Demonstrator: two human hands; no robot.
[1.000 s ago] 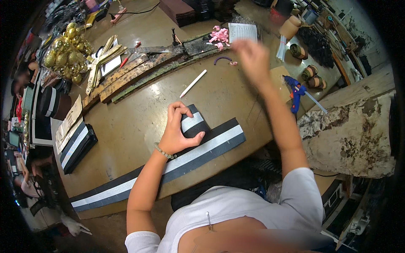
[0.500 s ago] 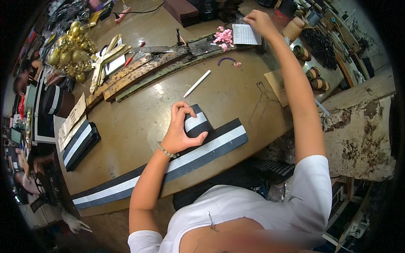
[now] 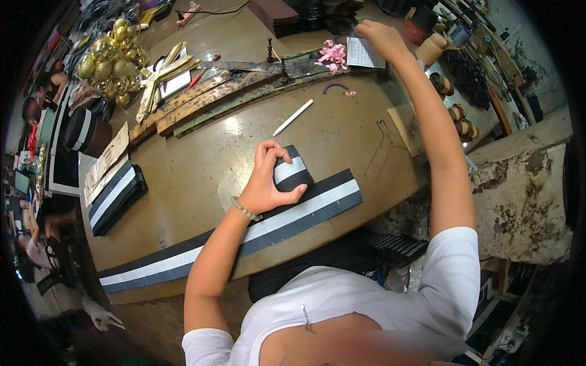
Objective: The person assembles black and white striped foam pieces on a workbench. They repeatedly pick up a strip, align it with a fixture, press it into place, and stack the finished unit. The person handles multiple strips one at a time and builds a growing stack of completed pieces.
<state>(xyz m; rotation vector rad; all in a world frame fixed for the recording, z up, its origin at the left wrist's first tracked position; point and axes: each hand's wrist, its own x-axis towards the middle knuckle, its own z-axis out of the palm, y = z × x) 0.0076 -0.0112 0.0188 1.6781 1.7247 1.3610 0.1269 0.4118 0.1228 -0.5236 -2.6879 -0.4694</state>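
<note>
Left grip point(image 3: 266, 183) holds striped roll point(image 3: 292, 172); gridded sheet point(image 3: 364, 55) unreadable.

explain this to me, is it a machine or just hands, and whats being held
No robot here: someone works bare-handed. The view comes from the left of two wide fisheye cameras worn on the head, looking down, so straight edges look bent. The left hand curls around a small black piece with a white stripe. The right hand is by a white gridded sheet; whether it holds anything is unclear. On the brown table lie a long striped strip, a white pen, pink pieces and, at the left, a striped bundle.
</note>
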